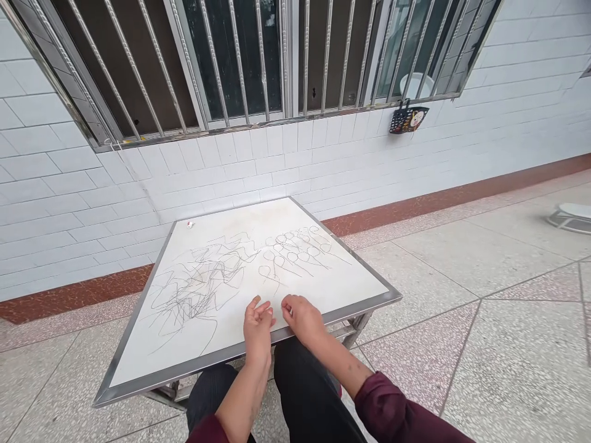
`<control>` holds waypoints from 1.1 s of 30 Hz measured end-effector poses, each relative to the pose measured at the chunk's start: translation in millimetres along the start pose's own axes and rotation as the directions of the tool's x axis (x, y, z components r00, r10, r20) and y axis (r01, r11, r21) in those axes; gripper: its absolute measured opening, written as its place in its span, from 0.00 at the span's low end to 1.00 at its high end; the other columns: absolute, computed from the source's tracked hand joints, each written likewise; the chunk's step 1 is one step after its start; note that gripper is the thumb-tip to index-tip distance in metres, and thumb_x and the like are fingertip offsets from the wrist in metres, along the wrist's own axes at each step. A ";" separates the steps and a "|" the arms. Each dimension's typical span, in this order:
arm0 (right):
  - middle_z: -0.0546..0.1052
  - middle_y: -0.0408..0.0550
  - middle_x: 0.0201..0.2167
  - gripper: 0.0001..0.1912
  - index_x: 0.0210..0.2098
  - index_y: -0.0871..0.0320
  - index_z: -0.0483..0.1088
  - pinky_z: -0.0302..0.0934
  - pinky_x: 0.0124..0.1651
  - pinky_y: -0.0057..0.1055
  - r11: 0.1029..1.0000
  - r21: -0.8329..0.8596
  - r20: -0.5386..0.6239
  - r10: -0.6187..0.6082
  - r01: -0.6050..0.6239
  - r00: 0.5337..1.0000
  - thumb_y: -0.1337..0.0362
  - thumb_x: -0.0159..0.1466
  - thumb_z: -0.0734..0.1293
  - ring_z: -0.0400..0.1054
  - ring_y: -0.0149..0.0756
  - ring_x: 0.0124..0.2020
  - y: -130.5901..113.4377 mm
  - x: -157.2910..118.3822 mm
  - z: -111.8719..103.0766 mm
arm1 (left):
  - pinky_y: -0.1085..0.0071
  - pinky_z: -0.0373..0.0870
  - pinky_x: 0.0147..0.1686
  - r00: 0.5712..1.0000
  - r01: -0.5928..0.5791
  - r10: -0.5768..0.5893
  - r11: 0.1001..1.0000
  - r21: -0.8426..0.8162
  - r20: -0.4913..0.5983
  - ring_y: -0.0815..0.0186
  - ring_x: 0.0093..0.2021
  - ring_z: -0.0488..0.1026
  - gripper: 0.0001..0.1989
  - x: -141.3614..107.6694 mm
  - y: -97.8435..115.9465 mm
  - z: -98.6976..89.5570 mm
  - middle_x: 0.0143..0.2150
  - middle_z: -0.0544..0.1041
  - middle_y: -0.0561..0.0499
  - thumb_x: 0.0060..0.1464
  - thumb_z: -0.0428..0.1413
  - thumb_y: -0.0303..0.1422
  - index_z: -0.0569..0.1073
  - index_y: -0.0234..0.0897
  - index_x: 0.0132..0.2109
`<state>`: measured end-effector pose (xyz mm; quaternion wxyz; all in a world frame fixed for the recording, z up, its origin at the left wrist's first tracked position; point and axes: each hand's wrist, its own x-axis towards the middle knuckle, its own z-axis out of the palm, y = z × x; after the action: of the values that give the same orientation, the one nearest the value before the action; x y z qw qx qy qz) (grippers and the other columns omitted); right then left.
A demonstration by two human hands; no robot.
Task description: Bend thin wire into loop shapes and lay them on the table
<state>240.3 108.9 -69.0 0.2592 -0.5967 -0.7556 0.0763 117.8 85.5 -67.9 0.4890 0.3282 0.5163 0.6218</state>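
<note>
On the white tabletop, a tangled heap of thin dark wire-like strands spreads over the left half. To its right lie several similar strands bent into loops with straight tails, set out in rough rows. My left hand is over the near edge of the table, its fingers curled toward the thumb. Close beside it, a small gap away, my right hand has thumb and fingers pinched together. Anything as thin as a strand between the fingertips is too fine to make out in either hand.
The table has a grey metal rim and stands against a white tiled wall. A small white item lies at its far left corner. Barred windows, a hanging dark basket and a white stool are farther off.
</note>
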 end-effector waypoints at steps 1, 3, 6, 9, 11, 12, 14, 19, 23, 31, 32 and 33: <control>0.74 0.43 0.33 0.05 0.36 0.54 0.68 0.54 0.33 0.26 1.000 -0.017 0.002 0.010 -0.010 1.000 0.68 0.64 0.61 0.67 0.34 0.38 6.1 8.3 -0.6 | 0.68 0.72 0.40 1.000 -0.014 0.013 0.999 0.033 0.025 0.63 0.46 0.73 0.24 -3.6 -2.3 -3.6 0.48 0.74 0.42 0.51 0.60 0.33 0.66 0.38 0.55; 0.75 0.44 0.34 0.05 0.36 0.55 0.68 0.53 0.32 0.27 0.999 -0.045 0.010 0.027 -0.026 1.000 0.68 0.64 0.61 0.66 0.35 0.39 19.1 23.2 -0.9 | 0.69 0.72 0.37 0.995 -0.035 0.025 0.994 0.102 0.098 0.63 0.42 0.74 0.21 -17.4 -9.2 -15.6 0.45 0.76 0.43 0.51 0.59 0.37 0.70 0.38 0.52; 0.75 0.45 0.33 0.06 0.35 0.55 0.69 0.52 0.31 0.27 0.996 -0.085 0.045 0.040 -0.036 0.998 0.69 0.64 0.61 0.66 0.36 0.39 37.1 39.5 1.4 | 0.70 0.72 0.29 0.976 -0.052 0.002 0.974 0.222 0.218 0.65 0.31 0.74 0.16 -43.4 -25.5 -44.4 0.38 0.78 0.45 0.49 0.60 0.41 0.76 0.36 0.43; 0.75 0.46 0.32 0.07 0.34 0.55 0.69 0.52 0.32 0.27 0.993 -0.121 0.085 0.028 -0.018 0.996 0.70 0.64 0.60 0.65 0.37 0.39 48.5 48.6 5.1 | 0.71 0.71 0.27 0.968 -0.081 -0.001 0.944 0.318 0.252 0.65 0.29 0.73 0.14 -59.1 -45.2 -83.4 0.36 0.78 0.46 0.49 0.59 0.42 0.78 0.37 0.39; 0.75 0.47 0.33 0.07 0.34 0.55 0.69 0.52 0.32 0.27 0.990 -0.140 0.103 0.014 0.001 0.995 0.70 0.64 0.60 0.65 0.37 0.39 52.1 52.0 7.2 | 0.71 0.71 0.26 0.961 -0.179 0.061 0.880 0.440 0.269 0.64 0.30 0.73 0.14 -61.4 -57.2 -110.8 0.36 0.77 0.47 0.52 0.57 0.43 0.78 0.38 0.39; 0.74 0.47 0.33 0.07 0.34 0.55 0.69 0.52 0.32 0.27 0.989 -0.147 0.108 0.006 0.010 0.994 0.70 0.64 0.60 0.65 0.37 0.39 53.0 53.2 8.0 | 0.71 0.72 0.27 0.964 -0.194 0.078 0.860 0.471 0.256 0.64 0.30 0.74 0.15 -60.9 -62.1 -123.3 0.36 0.77 0.47 0.53 0.56 0.44 0.78 0.39 0.40; 0.74 0.47 0.33 0.07 0.34 0.56 0.69 0.52 0.32 0.27 0.987 -0.159 0.110 -0.008 0.025 0.994 0.70 0.64 0.60 0.64 0.37 0.39 53.9 55.0 9.2 | 0.69 0.73 0.29 0.967 -0.197 0.085 0.845 0.497 0.239 0.63 0.31 0.75 0.15 -58.9 -69.3 -142.5 0.37 0.77 0.47 0.55 0.54 0.44 0.77 0.39 0.41; 0.74 0.47 0.32 0.06 0.34 0.56 0.68 0.51 0.31 0.27 0.984 -0.171 0.086 -0.028 0.042 0.996 0.69 0.64 0.60 0.64 0.37 0.38 55.2 55.9 13.1 | 0.69 0.74 0.33 0.952 -0.262 0.121 0.795 0.547 0.281 0.63 0.33 0.74 0.15 -57.4 -75.0 -153.2 0.37 0.76 0.47 0.57 0.51 0.43 0.77 0.39 0.42; 0.74 0.46 0.33 0.06 0.34 0.56 0.68 0.52 0.30 0.28 0.988 -0.152 0.034 -0.021 0.025 0.999 0.69 0.65 0.60 0.64 0.36 0.37 58.0 53.2 18.8 | 0.70 0.73 0.34 0.929 -0.330 0.151 0.752 0.570 0.338 0.64 0.33 0.74 0.14 -58.3 -75.0 -147.4 0.36 0.76 0.47 0.59 0.50 0.40 0.76 0.40 0.43; 0.73 0.48 0.35 0.05 0.40 0.56 0.67 0.57 0.32 0.29 0.998 -0.065 -0.118 -0.027 0.020 0.993 0.65 0.64 0.62 0.63 0.39 0.40 67.5 43.5 32.6 | 0.70 0.72 0.36 0.898 -0.388 0.159 0.723 0.571 0.409 0.65 0.35 0.74 0.12 -59.0 -73.3 -147.3 0.38 0.75 0.48 0.60 0.49 0.36 0.75 0.42 0.46; 0.73 0.48 0.35 0.04 0.39 0.56 0.67 0.58 0.33 0.30 0.998 -0.055 -0.132 -0.034 0.027 0.991 0.66 0.64 0.62 0.63 0.39 0.40 69.0 43.2 33.8 | 0.70 0.72 0.37 0.896 -0.394 0.161 0.719 0.572 0.415 0.65 0.35 0.74 0.12 -59.5 -72.6 -147.3 0.38 0.75 0.48 0.60 0.49 0.36 0.75 0.42 0.46; 0.73 0.48 0.35 0.04 0.39 0.56 0.67 0.58 0.34 0.30 0.998 -0.044 -0.144 -0.043 0.036 0.989 0.66 0.64 0.62 0.63 0.40 0.40 70.6 43.1 34.4 | 0.70 0.72 0.37 0.894 -0.398 0.162 0.715 0.575 0.418 0.65 0.35 0.74 0.12 -60.1 -71.9 -147.2 0.38 0.75 0.48 0.61 0.49 0.36 0.75 0.42 0.46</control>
<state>277.9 175.7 -115.4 0.3023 -0.5908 -0.7480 0.0120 21.2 -19.5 -168.4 0.3245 0.6532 0.5498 0.4070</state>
